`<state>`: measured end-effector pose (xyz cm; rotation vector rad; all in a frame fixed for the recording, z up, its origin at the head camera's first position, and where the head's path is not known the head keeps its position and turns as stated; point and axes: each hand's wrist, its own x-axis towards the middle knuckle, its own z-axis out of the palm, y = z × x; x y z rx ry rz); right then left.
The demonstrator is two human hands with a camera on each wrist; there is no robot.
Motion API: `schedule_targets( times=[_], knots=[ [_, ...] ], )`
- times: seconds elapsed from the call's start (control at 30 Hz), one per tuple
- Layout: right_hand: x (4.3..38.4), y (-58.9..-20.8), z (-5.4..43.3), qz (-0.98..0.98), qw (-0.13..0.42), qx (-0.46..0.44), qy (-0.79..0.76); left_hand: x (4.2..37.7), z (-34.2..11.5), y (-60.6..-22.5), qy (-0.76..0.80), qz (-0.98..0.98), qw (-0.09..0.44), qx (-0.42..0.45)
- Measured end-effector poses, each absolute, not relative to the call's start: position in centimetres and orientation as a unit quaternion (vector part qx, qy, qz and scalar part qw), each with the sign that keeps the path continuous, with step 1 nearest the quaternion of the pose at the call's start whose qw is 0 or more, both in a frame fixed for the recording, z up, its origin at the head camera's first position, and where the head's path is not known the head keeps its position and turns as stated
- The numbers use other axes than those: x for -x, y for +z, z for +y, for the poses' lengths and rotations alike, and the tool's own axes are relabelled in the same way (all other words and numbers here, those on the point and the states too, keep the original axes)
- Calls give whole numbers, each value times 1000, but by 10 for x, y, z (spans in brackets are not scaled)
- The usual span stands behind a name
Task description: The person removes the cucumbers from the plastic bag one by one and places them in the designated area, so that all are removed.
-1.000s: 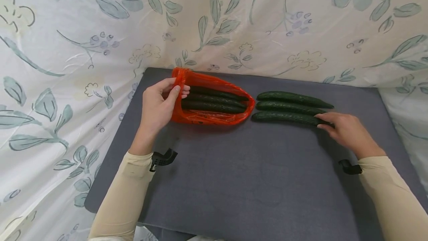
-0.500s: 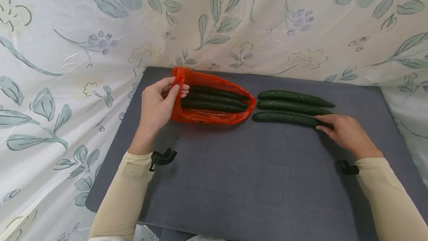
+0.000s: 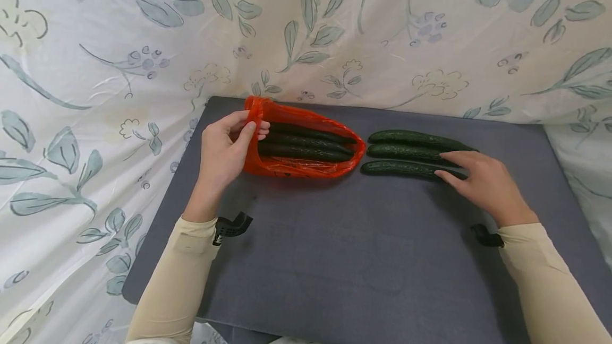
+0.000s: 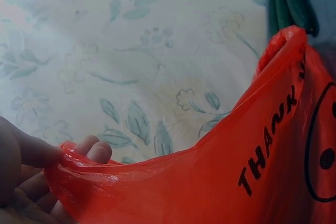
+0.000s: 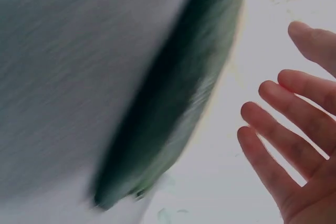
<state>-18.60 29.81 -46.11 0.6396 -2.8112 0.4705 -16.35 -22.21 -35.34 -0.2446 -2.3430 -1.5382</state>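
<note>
My left hand [image 3: 224, 145] pinches the rim of a red plastic bag [image 3: 306, 170], which lies on its side with its mouth gaping. Dark green cucumbers [image 3: 311, 153] lie lengthwise inside it. The left wrist view shows thumb and fingers on the thin bag edge [image 4: 173, 182], with black "THANK" lettering on the plastic. To the right, three cucumbers lie side by side: a far one [image 3: 421, 139], a middle one [image 3: 406, 152] and a near one [image 3: 401, 169]. Over their right ends is my right hand [image 3: 487, 182], fingers spread and holding nothing; in the right wrist view the fingers [image 5: 294, 140] stand apart from a blurred cucumber [image 5: 173, 87].
Everything rests on a dark grey tabletop [image 3: 334, 259]. Floral-patterned white cloth [image 3: 306, 31] hangs behind the table's far edge and along its left side. A black strap [image 3: 234, 224] is at the left wrist, another [image 3: 486, 235] at the right.
My right hand has let go of the near cucumber's right end, spread its fingers and moved a little left. The left hand and bag have stayed put.
</note>
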Motion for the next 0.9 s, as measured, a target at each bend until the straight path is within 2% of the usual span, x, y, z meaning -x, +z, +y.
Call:
schedule_targets(
  times=[0.3, 0.67, 0.9],
  knots=[
    [206, -430, 233, -928, 135, -265, 224, 163, -223, -353, -539, -823, 163, 80],
    [235, -421, 172, -901, 104, -331, 262, 162, -221, -353, -542, -822, 155, 80],
    [247, -422, 138, -905, 57, -334, 257, 161, -220, -354, -541, -824, 150, 79]
  ],
)
